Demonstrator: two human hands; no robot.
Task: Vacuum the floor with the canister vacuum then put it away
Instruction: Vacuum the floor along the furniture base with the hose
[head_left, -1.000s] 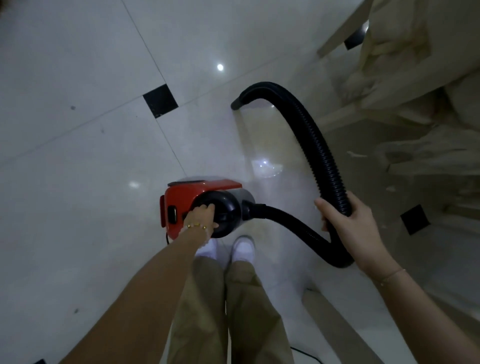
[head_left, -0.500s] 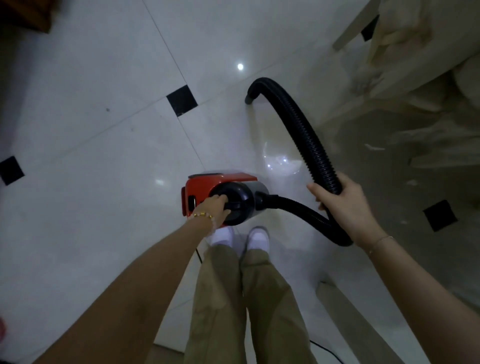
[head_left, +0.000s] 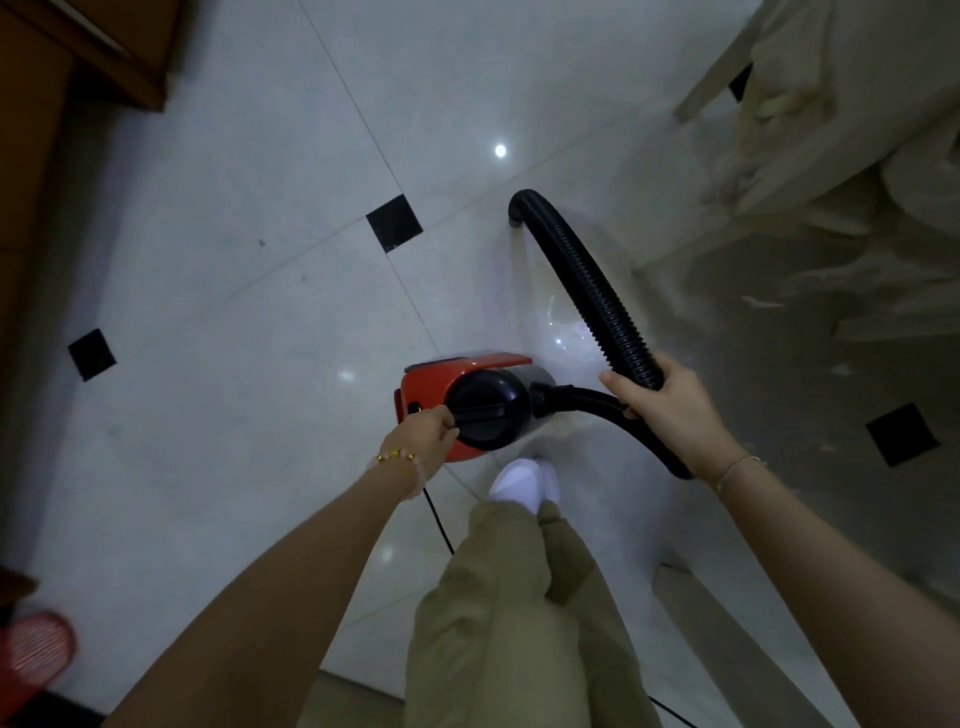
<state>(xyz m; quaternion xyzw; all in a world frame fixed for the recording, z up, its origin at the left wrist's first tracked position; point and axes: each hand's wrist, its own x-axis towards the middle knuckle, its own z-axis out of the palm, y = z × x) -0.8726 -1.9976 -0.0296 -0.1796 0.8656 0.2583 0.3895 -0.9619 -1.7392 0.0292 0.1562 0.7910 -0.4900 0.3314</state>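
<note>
A small red and black canister vacuum (head_left: 441, 382) hangs just above the white tiled floor (head_left: 234, 322) in front of my feet. My left hand (head_left: 422, 428) grips its black handle at the near side. A black ribbed hose (head_left: 587, 291) loops from the canister's right end up and over to the floor, its open end (head_left: 515, 213) touching a tile. My right hand (head_left: 670, 402) curls around the hose near the bend.
Cream carved furniture (head_left: 841, 171) fills the right side, with a pale leg (head_left: 727, 634) near my right foot. Brown wooden furniture (head_left: 47, 78) stands at the upper left. A red slipper (head_left: 36, 647) lies at the lower left. The black power cord (head_left: 439, 525) trails behind the canister.
The view has shifted so the canister and hose sit further right and lower on the floor. Brown furniture and a red slipper have come into view at left. Both hands keep their holds.
</note>
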